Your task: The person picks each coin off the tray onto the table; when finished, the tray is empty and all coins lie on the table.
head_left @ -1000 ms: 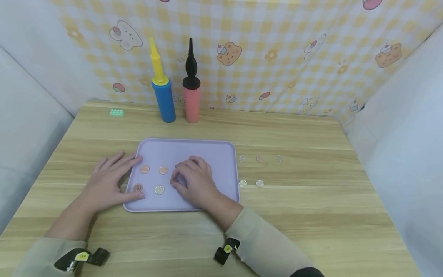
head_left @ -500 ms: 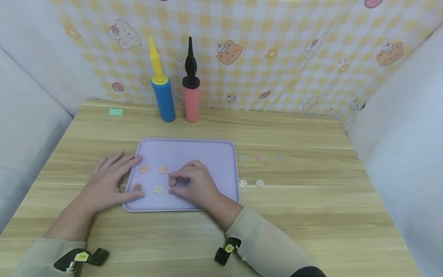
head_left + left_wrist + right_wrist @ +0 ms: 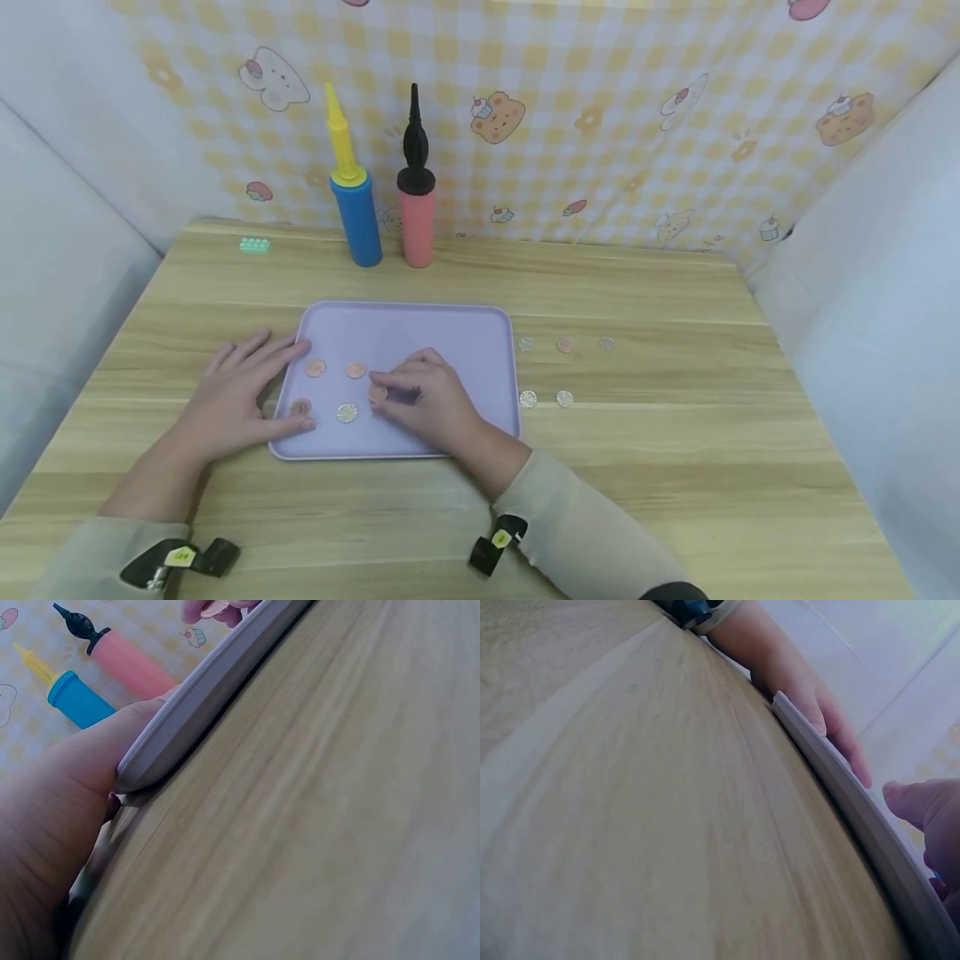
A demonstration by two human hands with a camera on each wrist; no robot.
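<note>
In the head view a lilac tray (image 3: pixel 442 321) lies flat on the table. My right hand (image 3: pixel 431 400) pinches a copper-coloured coin (image 3: pixel 377 392) between thumb and fingers above the tray; the coin also shows in the left wrist view, held above the rim. With fingers spread, my left hand (image 3: pixel 240 396) rests over the tray's left edge, its thumb across the near corner. Inside the tray lie a silver coin (image 3: pixel 347 412) and copper coins, one (image 3: pixel 316 368) at the far left, another (image 3: pixel 356 369) beside it, and a third (image 3: pixel 300 407) next to the left thumb.
Several coins lie on the table right of the tray, mostly silver (image 3: pixel 528 399), with one copper coin (image 3: pixel 564 345). A blue and yellow hand pump (image 3: pixel 357 217) and a pink and black one (image 3: pixel 417 221) stand behind. A green toy brick (image 3: pixel 255 245) sits at the far left.
My right hand has turned the pinched coin so that its face shows; its fingers have straightened somewhat. The left hand and the other coins stay in place.
</note>
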